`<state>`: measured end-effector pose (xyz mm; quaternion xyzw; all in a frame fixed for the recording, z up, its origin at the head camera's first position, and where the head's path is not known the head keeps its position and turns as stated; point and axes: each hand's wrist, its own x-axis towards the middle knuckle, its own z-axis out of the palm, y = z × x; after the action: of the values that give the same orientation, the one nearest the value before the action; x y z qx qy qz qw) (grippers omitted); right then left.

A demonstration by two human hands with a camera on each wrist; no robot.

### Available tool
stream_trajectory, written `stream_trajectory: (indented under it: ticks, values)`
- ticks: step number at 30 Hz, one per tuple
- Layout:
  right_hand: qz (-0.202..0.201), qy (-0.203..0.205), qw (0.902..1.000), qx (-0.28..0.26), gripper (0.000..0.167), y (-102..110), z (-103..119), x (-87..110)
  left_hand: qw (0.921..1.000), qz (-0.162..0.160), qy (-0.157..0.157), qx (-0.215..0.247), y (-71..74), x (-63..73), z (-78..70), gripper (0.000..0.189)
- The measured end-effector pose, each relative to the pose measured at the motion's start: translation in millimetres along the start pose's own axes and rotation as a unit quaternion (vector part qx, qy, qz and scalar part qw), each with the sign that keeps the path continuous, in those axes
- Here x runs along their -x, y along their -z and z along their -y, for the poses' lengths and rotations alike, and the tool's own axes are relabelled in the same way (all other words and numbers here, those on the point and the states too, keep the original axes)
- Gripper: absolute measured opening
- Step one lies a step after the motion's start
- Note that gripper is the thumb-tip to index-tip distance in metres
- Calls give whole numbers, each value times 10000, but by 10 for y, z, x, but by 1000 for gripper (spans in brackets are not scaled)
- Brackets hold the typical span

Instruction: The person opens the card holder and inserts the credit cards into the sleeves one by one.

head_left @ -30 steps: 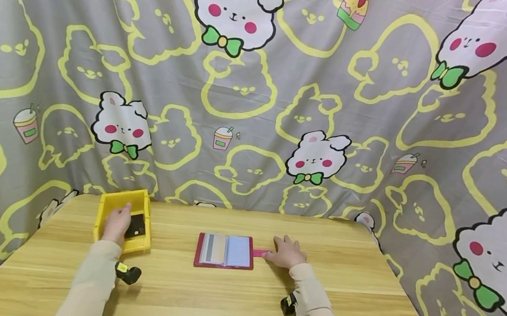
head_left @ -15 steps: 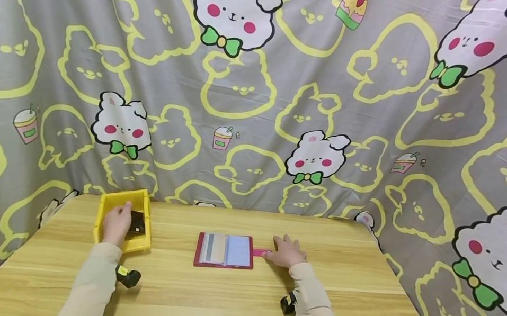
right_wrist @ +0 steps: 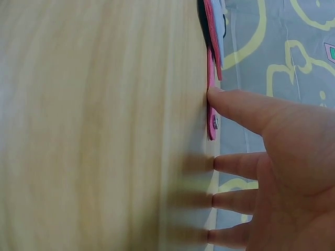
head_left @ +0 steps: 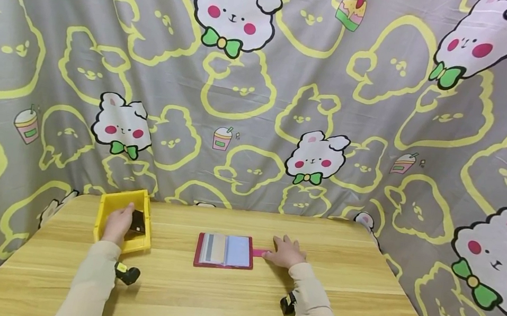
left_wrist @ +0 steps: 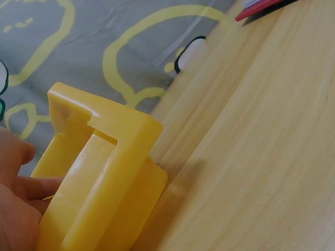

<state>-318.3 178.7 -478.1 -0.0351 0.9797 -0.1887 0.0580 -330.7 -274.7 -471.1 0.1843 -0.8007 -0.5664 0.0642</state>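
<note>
My left hand (head_left: 118, 221) reaches into a yellow bin (head_left: 146, 242) at the far left of the table. Beside its thumb, inside the bin, is a flat black item (head_left: 138, 222) with a small pale spot. In the left wrist view the bin wall (left_wrist: 99, 183) hides the fingertips, so I cannot tell whether they pinch anything. A red card holder (head_left: 223, 266) lies open at the middle, showing clear sleeves. My right hand (head_left: 286, 252) spreads its fingers on the table to the right. Its thumb presses the holder's pink strap (right_wrist: 210, 68), which has a metal snap (right_wrist: 215, 122).
The wooden table (head_left: 214, 307) runs back to a grey patterned curtain (head_left: 261, 100), which also hangs along both sides. A small black wrist camera (head_left: 127, 275) is strapped to the left wrist, another wrist camera (head_left: 288, 304) to the right.
Inside the bin, the left hand's fingers and thumb have shifted slightly, and the black item has moved a little up and right. The right hand and the card holder stay put.
</note>
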Motion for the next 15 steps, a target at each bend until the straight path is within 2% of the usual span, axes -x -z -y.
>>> stream_trajectory:
  ticks: [3,8,10,15]
  values:
    - [6,9,10000,-8,69,-1,-2,-2,10000,51,-35,-8,9,-5,4,74]
    - [37,-36,10000,-25,70,-5,-6,-3,9996,121,-261,53,15,12,-2,55]
    - [53,-65,10000,-25,70,-4,-8,-1,9992,106,-379,-8,17,26,-11,53]
    - [60,-60,10000,-2,69,5,-11,15,9966,-111,-649,-486,42,67,-72,57]
